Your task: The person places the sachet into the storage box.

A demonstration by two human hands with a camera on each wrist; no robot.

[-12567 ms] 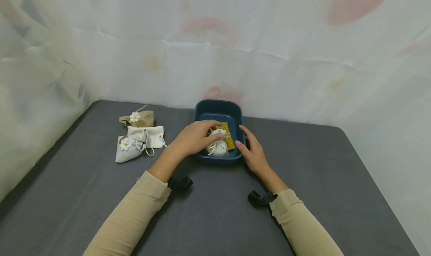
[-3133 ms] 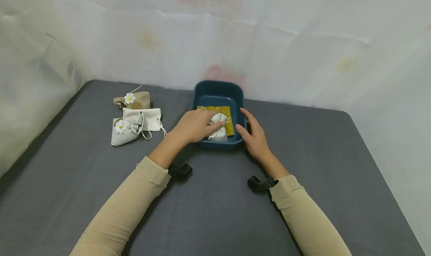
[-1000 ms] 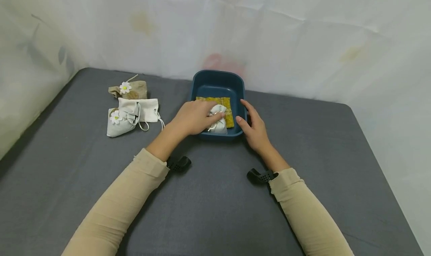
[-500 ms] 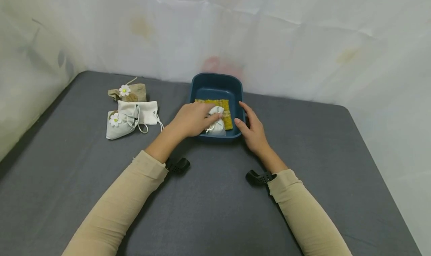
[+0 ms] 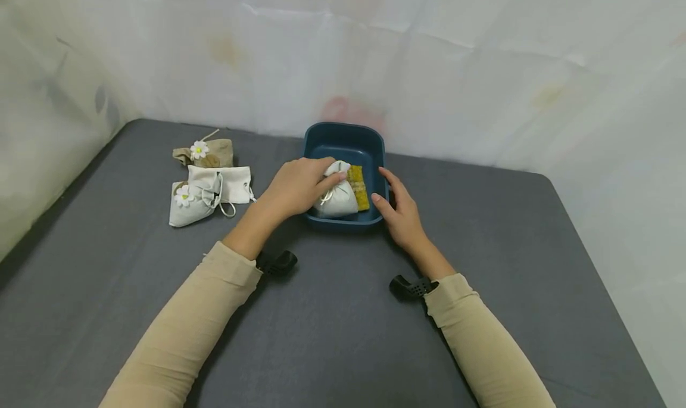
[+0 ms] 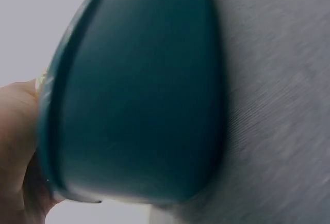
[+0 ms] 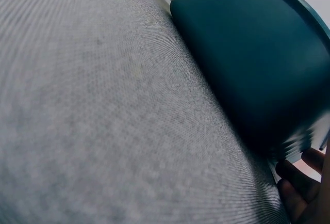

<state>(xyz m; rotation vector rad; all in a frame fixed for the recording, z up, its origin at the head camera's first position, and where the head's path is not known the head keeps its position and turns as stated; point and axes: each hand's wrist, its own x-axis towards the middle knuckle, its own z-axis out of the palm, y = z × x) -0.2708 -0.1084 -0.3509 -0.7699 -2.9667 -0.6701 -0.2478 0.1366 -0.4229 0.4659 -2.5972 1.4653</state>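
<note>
A pale grey-white drawstring pouch (image 5: pixel 337 198) is in the front part of a dark blue plastic bin (image 5: pixel 345 222). My left hand (image 5: pixel 297 184) pinches the pouch's gathered neck between thumb and fingers, reaching over the bin's left wall. To the pouch's right, a yellow textured piece (image 5: pixel 358 187) shows inside the bin, partly covered. At the bin's right side, my right hand (image 5: pixel 401 214) rests with fingers and thumb relaxed against the rim and wall. Both wrist views are mostly filled by the bin's outer wall (image 6: pixel 139 90), with fingers at the edge.
Left of the bin on the grey tabletop (image 5: pixel 332 318) lie a brown pouch with a white flower (image 5: pixel 220 152), a plain white pouch (image 5: pixel 237 184) and a grey-white pouch with a flower (image 5: pixel 187 208). A pale printed curtain (image 5: pixel 429 68) hangs behind the table.
The left hand has shifted left and up with the pouch, which now shows more of its body and covers the yellow piece's left part. The right hand stays at the bin's side.
</note>
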